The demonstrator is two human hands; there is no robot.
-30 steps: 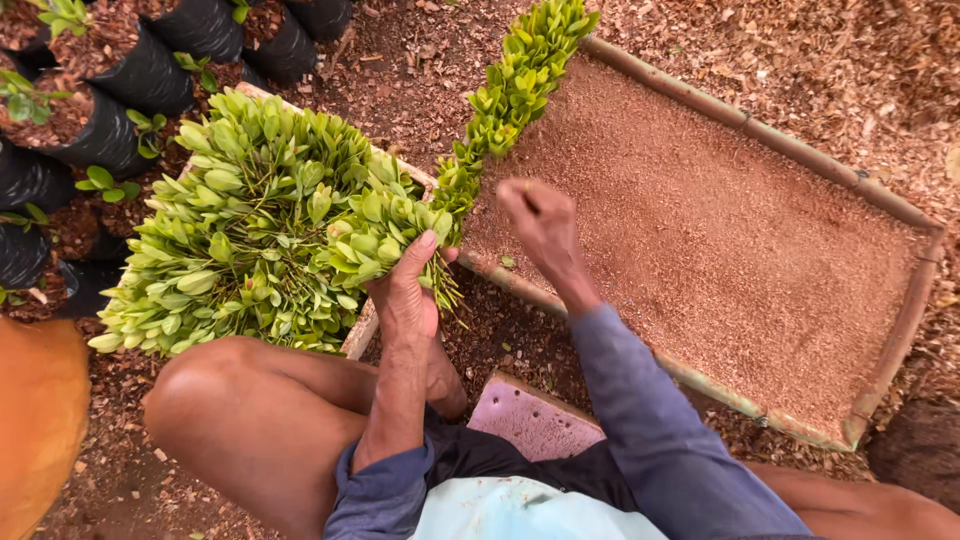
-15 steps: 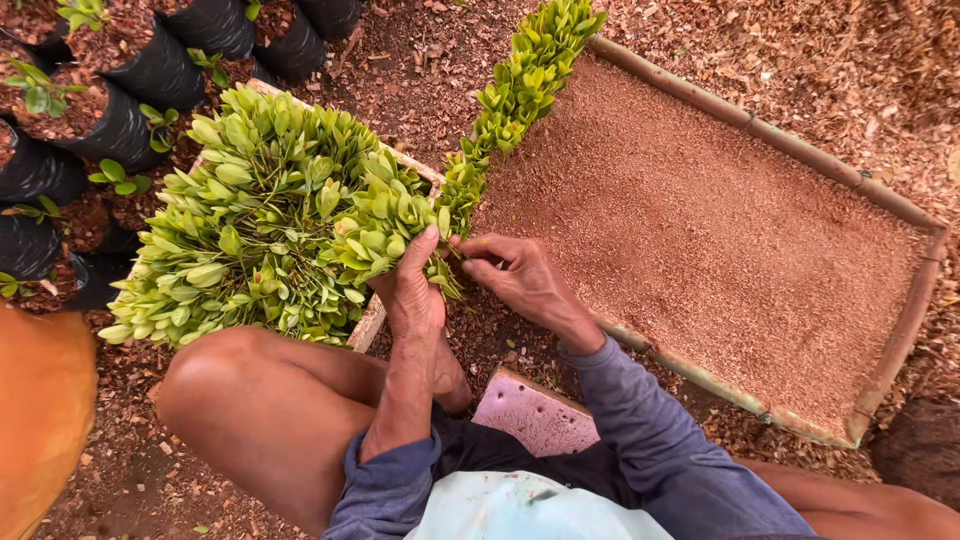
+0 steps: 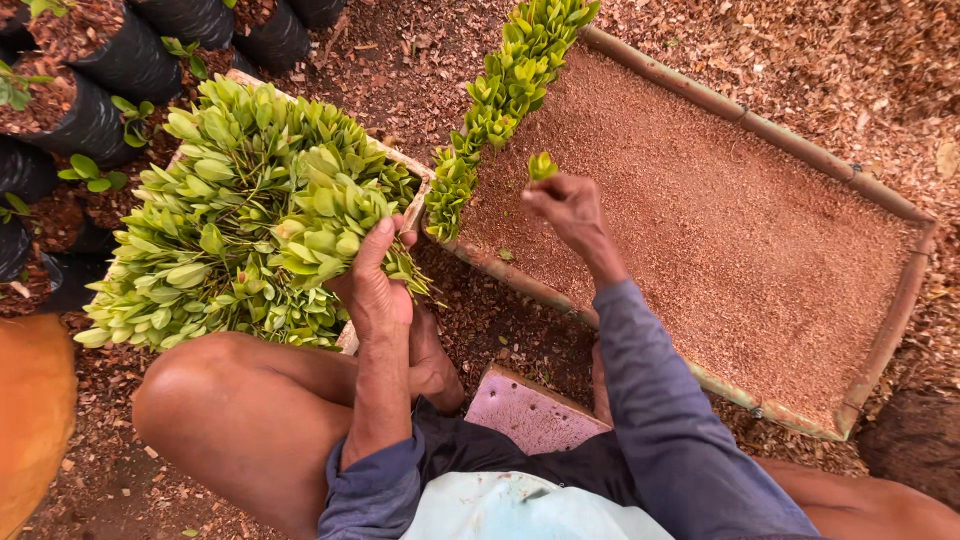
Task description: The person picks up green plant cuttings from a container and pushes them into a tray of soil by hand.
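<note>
2 bare hands work over a seedbed on the ground. The right hand (image 3: 568, 207) is raised above the near left part of the bed, its fingers pressed together in a pinch on 1 small green cutting (image 3: 542, 166), whose leaves stand up above the fingertips. The blue sleeve (image 3: 660, 400) of that arm runs back toward the lower edge of the view.

The left hand (image 3: 375, 290) is closed around a handful of cuttings (image 3: 330, 225), thumb up along the stems, the leafy tops fanning out to the upper left. This bunch sits at the right edge of a large heap of the same leafy cuttings (image 3: 215, 215), which lies on a shallow tray just left of the bed.

The seedbed (image 3: 720, 230) is a rectangle filled with fine reddish-brown sawdust-like medium, framed by bamboo poles (image 3: 760, 130). Along its left edge stands 1 row of planted cuttings (image 3: 500, 95), running from near the right hand up to the top of the view. The pinched cutting is just beside the near end of this row, above the medium and apart from it.

A bare knee (image 3: 215, 400) shows below the heap, and a pale purple board (image 3: 530, 410) lies between the legs. Black grow bags (image 3: 95, 110) with soil and small seedlings stand at the upper left. An orange object (image 3: 35, 420) fills the lower left corner.
</note>
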